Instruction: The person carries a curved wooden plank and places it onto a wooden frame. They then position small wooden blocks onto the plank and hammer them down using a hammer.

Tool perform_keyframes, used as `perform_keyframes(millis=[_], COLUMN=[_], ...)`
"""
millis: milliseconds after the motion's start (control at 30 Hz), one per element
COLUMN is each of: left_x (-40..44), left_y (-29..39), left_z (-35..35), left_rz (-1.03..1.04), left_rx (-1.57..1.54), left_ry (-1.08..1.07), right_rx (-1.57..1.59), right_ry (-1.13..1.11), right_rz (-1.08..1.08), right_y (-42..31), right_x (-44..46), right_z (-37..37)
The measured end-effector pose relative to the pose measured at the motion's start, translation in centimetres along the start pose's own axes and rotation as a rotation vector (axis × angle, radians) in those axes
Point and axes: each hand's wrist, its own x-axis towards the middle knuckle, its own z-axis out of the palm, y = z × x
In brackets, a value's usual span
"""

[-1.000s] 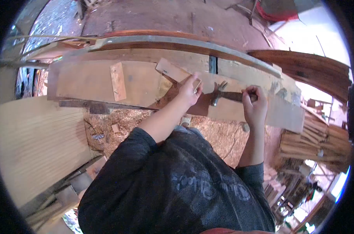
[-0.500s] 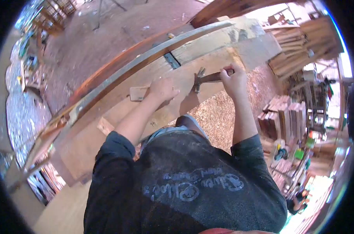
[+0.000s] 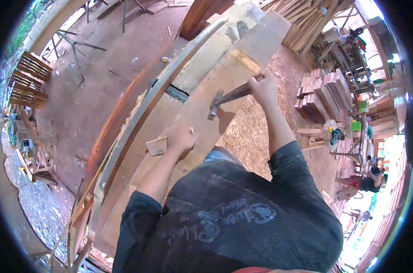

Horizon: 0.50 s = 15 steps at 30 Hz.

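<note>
My right hand (image 3: 264, 88) is closed round the handle end of a claw hammer (image 3: 236, 94). The hammer's head hangs low over the long pale board (image 3: 202, 98) on the workbench; whether it touches is unclear. Nearer to me on the left, my left hand (image 3: 183, 139) is closed on a small wooden block (image 3: 156, 146), whose flat end sticks out past the hand. The rest of that block is hidden under my fingers. A dark metal fitting (image 3: 177, 93) sits in a gap between the boards, beyond both hands.
A long narrow wooden strip (image 3: 145, 107) runs along the bench's far side. Wood shavings (image 3: 249, 136) cover the floor at right. Stacked timber (image 3: 322, 95) stands beyond them, with a person (image 3: 372, 179) farther off. Metal trestle legs (image 3: 76, 50) stand at upper left.
My view has turned, so the bench looks steeper. The hammer has tilted, its head now lower and nearer my left hand. Both hands keep their holds.
</note>
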Motion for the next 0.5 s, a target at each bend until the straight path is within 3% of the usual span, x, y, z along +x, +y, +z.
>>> perform_keyframes(millis=[167, 233, 300, 400, 500], left_x=[-0.8, -0.7, -0.1, 0.2, -2.2], left_y=[1.1, 0.5, 0.0, -0.4, -0.6], left_z=[-1.3, -1.4, -1.3, -1.5, -0.5], left_rz=[-0.045, -0.020, -0.013, -0.089, -0.054], left_rx=[-0.015, -0.035, -0.050, -0.103, -0.320], left_ry=[-0.040, -0.066, -0.109, -0.177, 0.230], right_rx=[-0.042, 0.008, 0.395, 0.286, 0.031], right_ry=[0.023, -0.051, -0.229, -0.686, -1.100], right_rz=[-0.093, -0.029, 0.247, 0.439, 0.493], right_y=[7.1, 7.5, 8.7, 13.2, 12.1], right_x=[-2.6, -5.1, -7.7, -8.8, -10.2], right_z=[-1.6, -3.8, -4.9, -6.3, -2.8])
